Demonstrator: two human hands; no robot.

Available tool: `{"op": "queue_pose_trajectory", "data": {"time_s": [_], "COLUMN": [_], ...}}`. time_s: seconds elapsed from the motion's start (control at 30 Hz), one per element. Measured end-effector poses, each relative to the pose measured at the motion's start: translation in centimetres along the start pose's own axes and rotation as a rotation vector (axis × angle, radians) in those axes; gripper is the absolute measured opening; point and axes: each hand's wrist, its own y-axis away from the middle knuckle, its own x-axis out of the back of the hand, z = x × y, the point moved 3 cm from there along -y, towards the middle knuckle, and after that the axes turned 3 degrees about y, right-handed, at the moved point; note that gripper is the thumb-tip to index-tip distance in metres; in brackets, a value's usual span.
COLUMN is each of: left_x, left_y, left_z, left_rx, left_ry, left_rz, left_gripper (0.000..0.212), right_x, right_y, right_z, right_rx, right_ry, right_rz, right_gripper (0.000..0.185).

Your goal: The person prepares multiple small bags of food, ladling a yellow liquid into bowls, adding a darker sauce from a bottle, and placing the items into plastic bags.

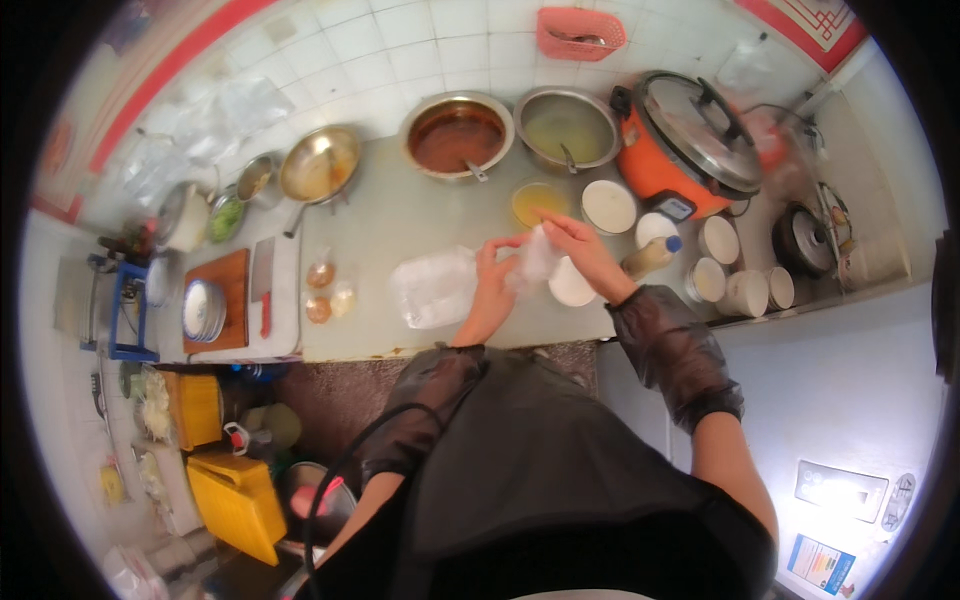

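Observation:
Both hands meet over the counter, in front of a bowl of yellow liquid (538,204). My left hand (495,283) pinches the left side of a thin clear plastic bag (535,259). The bag's upper right edge is between the fingers of my right hand (581,246). Motion blurs the bag, and what it contains, if anything, cannot be told. Beside my left hand lies a clear plastic package (435,286) on the counter. Under my right hand stands a white bowl (572,283), partly covered. Small bagged portions (320,274) lie farther left.
Pots of red sauce (457,142) and pale green liquid (568,133) stand behind, beside an orange cooker (660,165). A capped bottle (651,257) and several white bowls are right. A cleaver (262,274) and a wooden board (238,300) with stacked bowls are left.

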Motion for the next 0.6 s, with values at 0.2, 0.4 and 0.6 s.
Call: {"op": "queue_pose_trajectory", "data": {"time_s": [0.2,0.4,0.6], "left_x": [0.5,1.7,1.2], "left_y": [1.0,0.8,0.0], "left_z": [-1.0,-1.1,-0.9], "left_rx": [0.015,0.007,-0.030], "left_ry": [-0.067,-0.143,-0.166], "left_rz": [0.088,0.161,0.138], "left_gripper": [0.008,0.008,0.013], "right_x": [-0.5,-1.1,-1.0], "right_y": [0.8,0.2,-2.6], "right_z": [-2.7,-2.9,-0.4], "right_rx": [-0.188,0.524,-0.155], "right_ry": [0.384,1.111,-0.284], "right_rz": [-0.274,0.093,-0.145], "right_gripper": [0.059,0.056,0.068]}}
